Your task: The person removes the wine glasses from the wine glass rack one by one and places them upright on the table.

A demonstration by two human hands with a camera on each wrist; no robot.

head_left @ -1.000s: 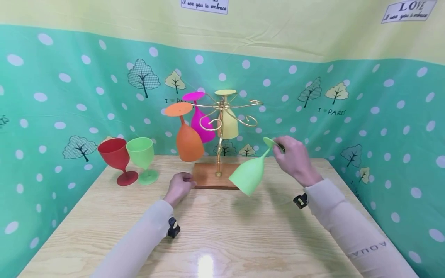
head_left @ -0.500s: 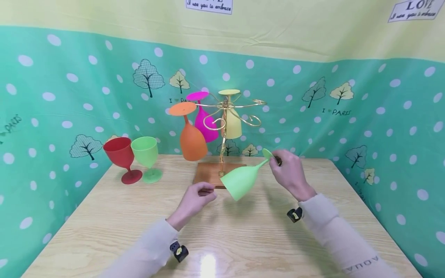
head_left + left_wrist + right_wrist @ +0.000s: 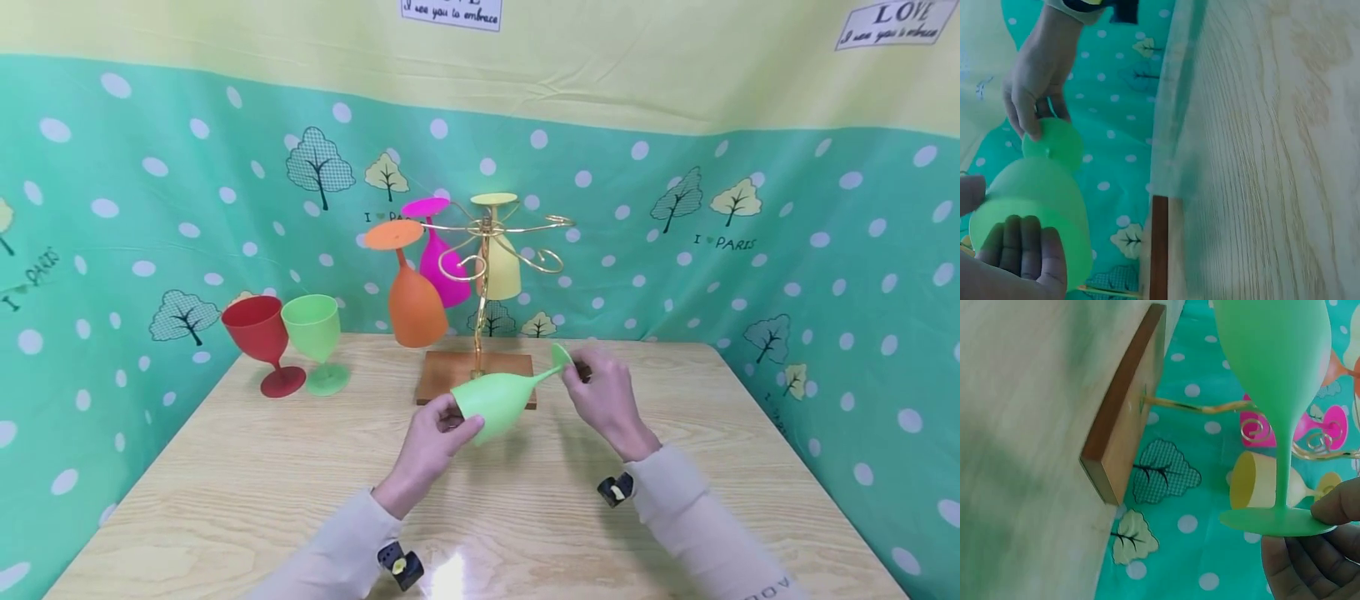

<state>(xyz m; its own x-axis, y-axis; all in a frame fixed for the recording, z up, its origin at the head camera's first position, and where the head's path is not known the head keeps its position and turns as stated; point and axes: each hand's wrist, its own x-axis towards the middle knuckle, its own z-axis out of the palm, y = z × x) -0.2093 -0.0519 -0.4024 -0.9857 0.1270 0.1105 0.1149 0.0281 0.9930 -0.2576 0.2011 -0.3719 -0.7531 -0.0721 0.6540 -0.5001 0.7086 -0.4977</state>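
A light green plastic goblet [image 3: 497, 400] is held tilted in front of the rack, its mouth toward the left. My right hand [image 3: 606, 398] pinches the edge of its round foot [image 3: 1275, 521] between thumb and fingers. At the other end, my left hand [image 3: 427, 446] takes the bowl by its rim; in the left wrist view its fingers [image 3: 1021, 250] lie across the cup's mouth, with the thumb at the side. Behind stands a gold wire rack [image 3: 483, 312] on a wooden base [image 3: 442, 382]. Orange [image 3: 417, 308], magenta [image 3: 447, 267] and yellow goblets [image 3: 504, 271] hang upside down from it.
A red goblet [image 3: 258, 327] and another light green goblet [image 3: 313, 329] stand upright at the back left of the wooden table [image 3: 225, 500]. Two curled rack arms on the right [image 3: 551, 260] carry no goblet. A patterned curtain [image 3: 615, 192] encloses the back and sides.
My left hand has left the rack base and moved right to the goblet's rim. The right hand has brought the goblet left and lower, tilting it further toward horizontal.
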